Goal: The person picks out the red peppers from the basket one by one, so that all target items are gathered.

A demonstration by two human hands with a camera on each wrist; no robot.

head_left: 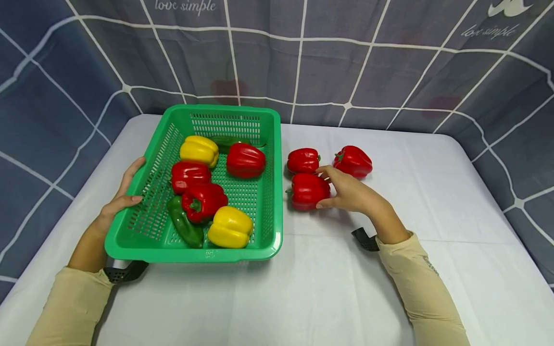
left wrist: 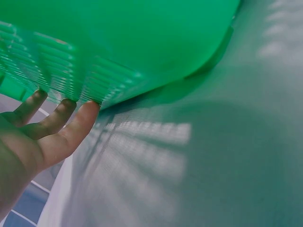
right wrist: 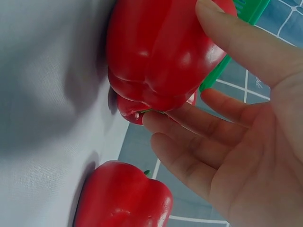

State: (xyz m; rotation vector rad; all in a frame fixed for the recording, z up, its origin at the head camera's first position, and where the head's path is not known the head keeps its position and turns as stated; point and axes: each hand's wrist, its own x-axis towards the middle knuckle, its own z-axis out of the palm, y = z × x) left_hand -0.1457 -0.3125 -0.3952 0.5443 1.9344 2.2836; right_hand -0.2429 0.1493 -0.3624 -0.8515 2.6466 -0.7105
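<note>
At far left, one of two tan sleeves [head_left: 69,307] leads to the person's left grip [head_left: 114,205], closed loosely on one green basket [head_left: 173,254], its thumb over the left rim and three fingertips against the outer wall in the left wrist view. Seven vegetables lie in the basket: three red peppers, two yellow peppers and two green vegetables. From left to right they are a long green vegetable [head_left: 185,223], a red pepper [head_left: 190,175], a yellow pepper [head_left: 199,150], a second red pepper [head_left: 207,202], a second yellow pepper [head_left: 230,228], a second green vegetable [head_left: 225,140], partly hidden at the back, and a third red pepper [head_left: 245,161].

Right of the basket, three more red peppers lie on the white-covered worktop [head_left: 303,288], making six reds in all: a rear one [head_left: 302,161], a near one [head_left: 308,191] on its side with its stem leftward, and a right-hand one [head_left: 354,162]. The right grip [head_left: 346,191] is partly open at the near one's right end, thumb and fingers spread; whether it bears any weight cannot be told. The second sleeve [head_left: 428,293] follows.
</note>
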